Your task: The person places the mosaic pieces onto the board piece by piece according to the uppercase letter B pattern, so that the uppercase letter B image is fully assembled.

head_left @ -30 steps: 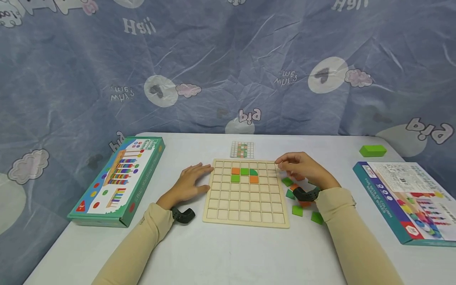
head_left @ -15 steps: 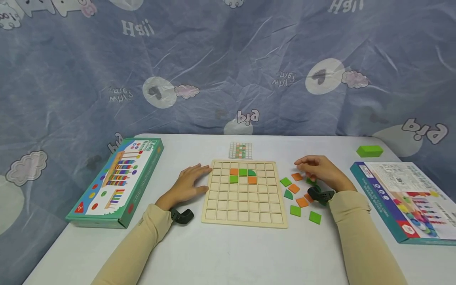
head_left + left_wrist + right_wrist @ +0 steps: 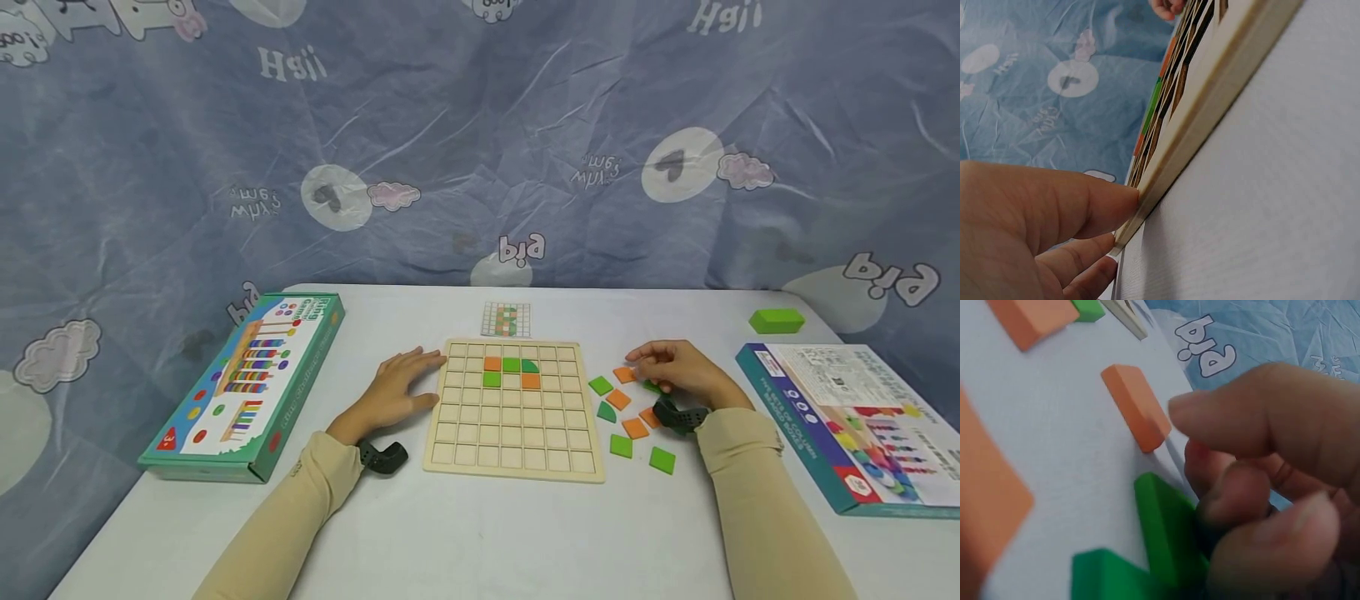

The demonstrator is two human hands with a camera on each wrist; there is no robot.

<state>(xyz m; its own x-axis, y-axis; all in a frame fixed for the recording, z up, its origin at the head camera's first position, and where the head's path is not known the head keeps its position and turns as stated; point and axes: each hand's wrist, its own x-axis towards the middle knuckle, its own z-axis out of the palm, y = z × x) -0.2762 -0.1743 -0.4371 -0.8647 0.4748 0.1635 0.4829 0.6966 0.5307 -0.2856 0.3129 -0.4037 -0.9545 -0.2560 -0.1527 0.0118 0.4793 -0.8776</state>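
Observation:
My left hand rests at the left edge of the pale wooden grid board, fingers and thumb extended. In the left wrist view its thumb meets the board's side. Two orange squares, two light green squares and a dark green quarter-round sit in the board's upper cells. Right of the board, my right hand is low over loose tiles, fingers loosely bent and nothing seen between them. One fingertip is right beside an orange tile in the right wrist view, with a green tile under the other fingers.
Behind the board lies a small pattern card. A green toy box is at the left, another box at the right with a green block behind it. Loose green tiles lie nearer the front.
My right hand has moved right from the board's upper right corner, then settled slightly lower over the loose tiles. The left hand stays at the board's edge.

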